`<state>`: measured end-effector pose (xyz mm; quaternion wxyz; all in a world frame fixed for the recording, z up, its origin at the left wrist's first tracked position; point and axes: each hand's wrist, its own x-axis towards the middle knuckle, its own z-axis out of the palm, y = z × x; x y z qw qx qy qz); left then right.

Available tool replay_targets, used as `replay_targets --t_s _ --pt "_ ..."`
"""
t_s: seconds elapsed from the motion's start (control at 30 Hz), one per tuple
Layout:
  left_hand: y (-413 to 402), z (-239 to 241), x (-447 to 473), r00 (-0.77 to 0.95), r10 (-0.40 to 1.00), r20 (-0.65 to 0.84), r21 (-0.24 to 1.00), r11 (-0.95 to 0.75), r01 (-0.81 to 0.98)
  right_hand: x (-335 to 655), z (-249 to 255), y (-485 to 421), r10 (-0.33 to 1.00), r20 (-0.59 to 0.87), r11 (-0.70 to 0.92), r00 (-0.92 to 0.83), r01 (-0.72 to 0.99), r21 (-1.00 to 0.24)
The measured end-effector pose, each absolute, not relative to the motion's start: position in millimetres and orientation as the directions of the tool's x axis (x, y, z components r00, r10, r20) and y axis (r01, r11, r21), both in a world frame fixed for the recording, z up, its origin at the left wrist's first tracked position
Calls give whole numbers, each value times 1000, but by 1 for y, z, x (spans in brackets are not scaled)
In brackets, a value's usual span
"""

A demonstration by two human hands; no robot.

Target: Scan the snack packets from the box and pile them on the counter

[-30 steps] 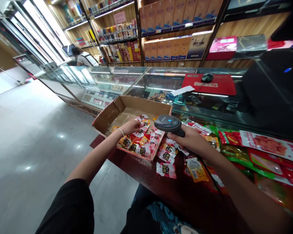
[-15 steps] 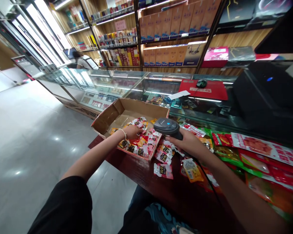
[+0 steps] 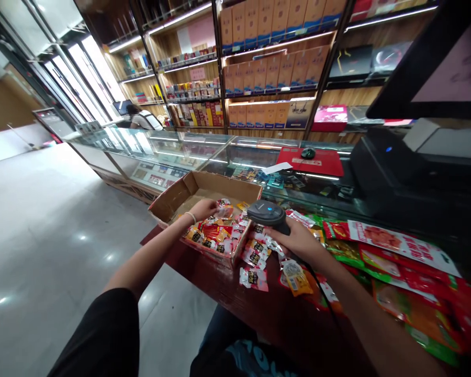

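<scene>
A dark grey barcode scanner (image 3: 267, 213) with a small blue light is in my right hand (image 3: 296, 240), its fingers wrapped round the handle and its cable trailing down. My left hand (image 3: 204, 209), with a pale band at the wrist, reaches into an open cardboard box (image 3: 168, 208). The fingertips are pinched on a small orange and white snack packet (image 3: 223, 211). Below it in the box lie several pink, red and orange packets (image 3: 220, 233). More small packets (image 3: 255, 255) lie between the box and my right hand, and an orange one (image 3: 297, 277) sits just under that hand.
Larger red and green snack bags (image 3: 392, 262) are piled at the right. Behind the box runs a glass counter (image 3: 215, 149) with a red mat (image 3: 322, 165), a mouse (image 3: 308, 153) and a black machine (image 3: 392, 162). A person (image 3: 145, 119) is at the far left.
My left hand has moved up and left within the box, and a packet now shows at its fingertips. The right hand still holds the scanner. The camera view has tilted upward.
</scene>
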<state>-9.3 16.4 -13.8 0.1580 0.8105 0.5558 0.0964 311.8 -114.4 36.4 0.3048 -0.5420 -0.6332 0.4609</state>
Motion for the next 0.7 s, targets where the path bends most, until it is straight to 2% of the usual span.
replay_targets --t_s 0.03,0.1,0.13,0.2,0.27,0.4,0.53,0.7 --pt "16 -10 -9 315 949 19 446 -290 847 314 37 -115 968 -106 -7 -226 400 -916" --pt "14 -1 -3 168 984 55 730 -155 665 316 37 -116 970 -94 0 -223 389 -921" --pt "12 4 1 94 995 31 870 -73 488 317 36 -116 971 -89 3 -222 384 -924" --pt "8 14 13 16 998 -56 990 54 128 318 35 -116 972 -86 3 -220 375 -927" --pt "4 23 27 2 993 -114 988 114 -106 318 32 -117 975 -71 11 -209 371 -929" --pt "0 33 54 7 994 -110 940 106 -325 319 30 -122 989 97 133 -108 414 -901" --pt "3 28 76 -63 991 -120 916 86 -392 326 30 -128 985 168 163 -28 449 -879" --pt "11 13 86 -72 988 -136 914 97 -393 335 27 -128 978 203 206 -48 383 -900"
